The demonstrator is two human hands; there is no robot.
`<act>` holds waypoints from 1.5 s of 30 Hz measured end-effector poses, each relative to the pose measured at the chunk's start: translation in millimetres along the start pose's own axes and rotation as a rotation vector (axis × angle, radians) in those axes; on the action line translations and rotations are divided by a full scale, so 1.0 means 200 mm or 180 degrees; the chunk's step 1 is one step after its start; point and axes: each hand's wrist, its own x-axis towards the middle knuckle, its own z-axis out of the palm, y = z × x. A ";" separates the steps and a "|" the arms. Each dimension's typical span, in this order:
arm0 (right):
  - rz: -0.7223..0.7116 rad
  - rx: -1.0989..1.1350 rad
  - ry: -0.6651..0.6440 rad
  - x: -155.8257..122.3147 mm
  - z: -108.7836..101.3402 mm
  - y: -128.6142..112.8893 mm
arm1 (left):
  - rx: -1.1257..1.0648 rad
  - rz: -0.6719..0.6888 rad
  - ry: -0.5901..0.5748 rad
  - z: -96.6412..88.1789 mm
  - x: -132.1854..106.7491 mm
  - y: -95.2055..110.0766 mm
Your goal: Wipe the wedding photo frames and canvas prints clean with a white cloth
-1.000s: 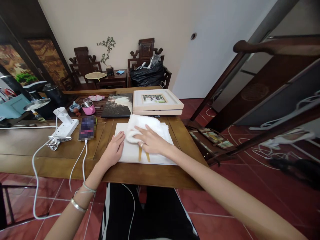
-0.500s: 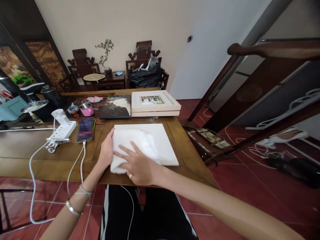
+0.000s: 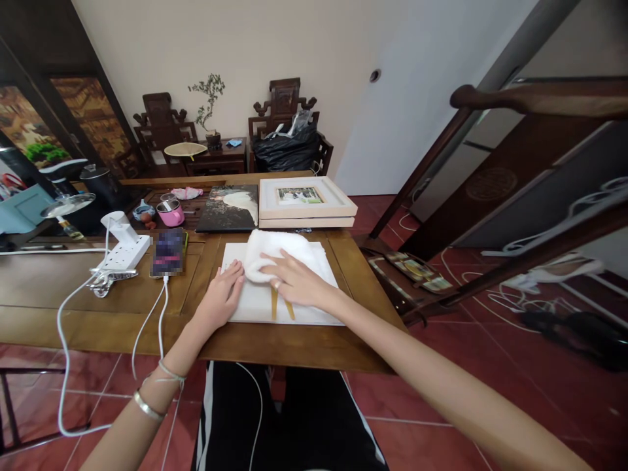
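A white panel (image 3: pixel 252 311) lies flat on the wooden table in front of me, with two gold-coloured strips (image 3: pixel 274 305) showing on its near part. Over its far part is a fluffy white cloth (image 3: pixel 262 245), slightly past the panel's back edge. My right hand (image 3: pixel 297 278), a ring on one finger, bears down on this cloth, fingers bent into it and gripping it. At the panel's left edge my left hand (image 3: pixel 223 294) rests with fingers stretched out, holding nothing. The cloth hides much of the panel's surface.
Behind the panel are a dark picture (image 3: pixel 228 208) and stacked pale frames (image 3: pixel 307 212). To the left lie a phone (image 3: pixel 169 254) on its cable, a white power strip (image 3: pixel 130 252) and a pink cup (image 3: pixel 170 213). A wooden chair (image 3: pixel 441 190) stands at right.
My right hand has moved the cloth away from me and a little right, uncovering the panel's near left part and the gold strips. My left hand has come slightly onto the panel's edge.
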 end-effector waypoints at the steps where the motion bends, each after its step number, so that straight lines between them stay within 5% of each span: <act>1: 0.0039 0.0051 0.0008 0.07 0.01 0.01 | 0.0022 0.0024 0.0009 0.00 0.00 0.00; 7: 0.0055 0.0267 -0.0026 0.43 0.03 -0.06 | 0.0084 0.0140 0.0083 -0.02 0.00 0.01; 11: 0.0137 0.0363 0.0001 0.47 0.01 -0.03 | 0.0131 0.0100 0.0078 0.00 0.00 -0.01; 22: 0.1058 0.0315 0.0398 -0.10 -0.15 0.36 | 0.0100 0.0090 0.0127 0.02 0.00 -0.04; 25: 0.1158 0.0201 0.0391 -0.29 -0.12 0.30 | 0.0071 0.0086 0.0167 0.02 0.00 -0.04; 31: 0.0554 0.0256 -0.0259 -0.52 -0.13 0.11 | 0.0130 0.0087 0.0100 0.02 0.00 -0.04; 34: 0.0641 0.0348 -0.0332 -0.48 -0.14 0.17 | 0.0137 0.0091 0.0097 0.01 0.00 -0.05; 40: 0.0855 0.0355 0.0147 -0.20 -0.15 0.44 | 0.0108 0.0029 0.0045 0.01 0.01 -0.04; 45: 0.0859 0.0343 0.0249 -0.13 -0.15 0.44 | 0.0048 0.0014 0.0123 0.01 0.01 -0.04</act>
